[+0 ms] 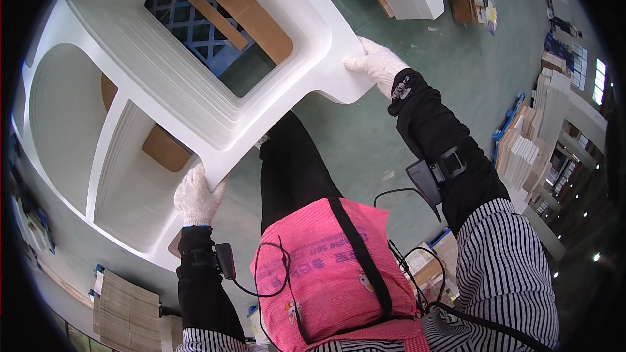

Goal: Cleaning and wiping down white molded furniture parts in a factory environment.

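1. Far left, I see the big white frame (163,114). It fills the left and top of my view, above the green floor (372,150). I can't tell what holds it up.
2. Next comes the left hand (197,197), in a white glove. It is partly closed on the frame's bottom corner; some fingertips are hidden.
3. In the middle, through the biggest hole, I see a brown board (257,19) and a blue lattice (225,58). The hole's walls have thin lines (like the pages of a book), so I guess it may be many layers.
4. I think the frame is stiff and heavy, so two hands far apart seem best. It looks smooth, so it may slip. The thin bars between holes might crack; the wide outer corners look safer to hold.
5. To the right, the right hand (379,66) is bent around the outer end, thumb on the face, also gloved.
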The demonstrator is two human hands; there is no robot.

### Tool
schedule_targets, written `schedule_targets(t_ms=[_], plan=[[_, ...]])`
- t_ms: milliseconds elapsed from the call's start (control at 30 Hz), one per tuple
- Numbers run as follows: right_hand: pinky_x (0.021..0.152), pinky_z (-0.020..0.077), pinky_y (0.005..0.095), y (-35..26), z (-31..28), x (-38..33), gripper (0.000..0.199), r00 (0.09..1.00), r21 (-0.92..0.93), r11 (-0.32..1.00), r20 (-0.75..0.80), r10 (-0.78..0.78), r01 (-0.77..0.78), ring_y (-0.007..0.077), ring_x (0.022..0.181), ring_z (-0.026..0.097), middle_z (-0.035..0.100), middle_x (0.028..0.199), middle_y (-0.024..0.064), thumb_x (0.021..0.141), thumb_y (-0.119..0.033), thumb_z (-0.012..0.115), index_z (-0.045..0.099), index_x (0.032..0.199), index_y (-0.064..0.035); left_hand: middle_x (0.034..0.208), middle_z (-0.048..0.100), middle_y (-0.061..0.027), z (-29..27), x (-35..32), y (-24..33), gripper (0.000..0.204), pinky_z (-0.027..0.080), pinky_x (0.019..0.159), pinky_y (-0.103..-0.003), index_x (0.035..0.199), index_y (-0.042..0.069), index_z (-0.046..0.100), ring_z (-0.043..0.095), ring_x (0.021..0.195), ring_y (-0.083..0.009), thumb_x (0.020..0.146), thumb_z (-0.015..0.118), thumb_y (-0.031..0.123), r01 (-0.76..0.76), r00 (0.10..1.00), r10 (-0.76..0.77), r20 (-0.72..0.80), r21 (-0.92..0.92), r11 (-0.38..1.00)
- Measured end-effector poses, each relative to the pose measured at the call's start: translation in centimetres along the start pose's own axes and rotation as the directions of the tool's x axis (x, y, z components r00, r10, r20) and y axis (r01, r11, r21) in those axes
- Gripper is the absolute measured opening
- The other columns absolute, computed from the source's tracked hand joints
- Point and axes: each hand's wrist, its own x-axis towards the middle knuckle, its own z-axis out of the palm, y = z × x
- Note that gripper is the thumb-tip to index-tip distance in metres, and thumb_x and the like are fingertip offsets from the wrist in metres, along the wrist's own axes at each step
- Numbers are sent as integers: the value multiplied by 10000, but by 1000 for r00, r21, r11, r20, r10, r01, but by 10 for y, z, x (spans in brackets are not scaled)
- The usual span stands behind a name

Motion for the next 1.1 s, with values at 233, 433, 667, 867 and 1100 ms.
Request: schedule_targets(t_ms=[233,433,667,867,1100], plan=[[1046,427,330,1,3,0,616,998,-106,994,-56,-26,20,208,1178,582,630,1289,110,875,-91,688,487,1451,-12,1010,691,-85,2,-1,-2,527,537,785,-434,1154,126,625,681,935,-305,764,798,435,7,1000,-7,18,-5,1000],[1052,424,334,-5,11,-3,636,998,15,1000,-61,-10,11,212,1180,582,625,1300,122,871,-109,700,475,1456,0,999,690,-83,0,-2,-3,523,536,784,-433,1147,127,629,681,927,-302,759,799,432,10,1000,-10,9,12,1000],[1038,447,326,-6,10,-3,649,997,-8,999,-65,-32,32,208,1171,608,643,1299,110,835,-53,712,511,1452,-49,992,693,-83,-1,0,0,510,538,777,-431,1139,130,640,683,916,-305,761,798,433,19,1000,-19,-1,25,1000],[1038,449,324,-2,10,-5,642,994,0,1000,-103,-29,29,202,1172,607,642,1299,105,827,-30,702,523,1442,-58,980,698,-84,-1,1,3,476,541,780,-430,1117,127,657,685,920,-305,772,794,425,48,999,-49,23,34,998],[1034,456,323,-1,11,-4,641,995,83,995,-81,-57,64,195,1167,609,649,1285,99,812,-1,694,537,1430,-70,978,701,-86,0,1,3,482,544,779,-434,1118,128,659,686,919,-306,764,801,423,27,1000,-27,-7,9,1000]])
